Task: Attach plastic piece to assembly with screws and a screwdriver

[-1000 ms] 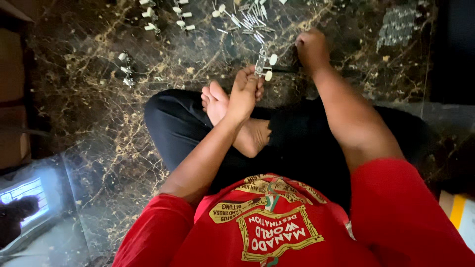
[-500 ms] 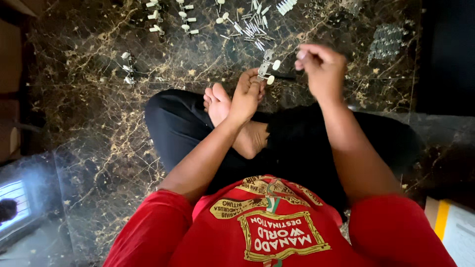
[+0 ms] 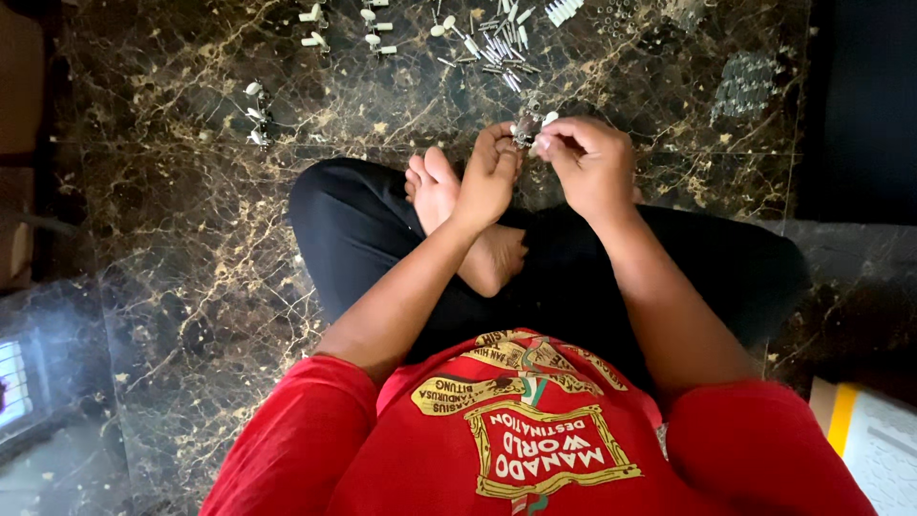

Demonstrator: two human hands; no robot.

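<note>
Nearest the camera: red printed shirt (image 3: 535, 449), both sleeves in view, person seated cross-legged in black trousers (image 3: 373, 229) on the floor. One bare foot (image 3: 458, 210) rests on the lap, toes pointing away from the body.

Both forearms reach forward over the legs and meet just past the foot. Left hand (image 3: 489, 177) is curled, fingers (image 3: 499, 143) pinched on the near-left side of a small metal part (image 3: 527, 127). Right hand (image 3: 592, 162) is also curled, thumb and forefinger closed on the same part from the right; a white-tipped bit shows at the right fingertips. So both hands grasp the small metal part between them, held up above the floor, just beyond the toes and in front of the knees. Exact shape of the part is too small to tell; looks silvery with a white knob.

Past the hands, the dark marble floor (image 3: 191, 287) with gold veining. A loose pile of small silver pins or screws (image 3: 499, 50) lies just beyond the hands. Left of that, a few white-knobbed pieces (image 3: 377, 29) set in rough pairs near the top edge. Further left, well apart, three more white-knobbed pieces (image 3: 254, 113) in a short column. Top right, a cluster of small dark-grey parts (image 3: 745, 84) on the floor, details unclear.

Far left edge: a brownish wooden surface (image 3: 24, 143). Bottom right corner: a pale box with a yellow stripe (image 3: 864, 440).
</note>
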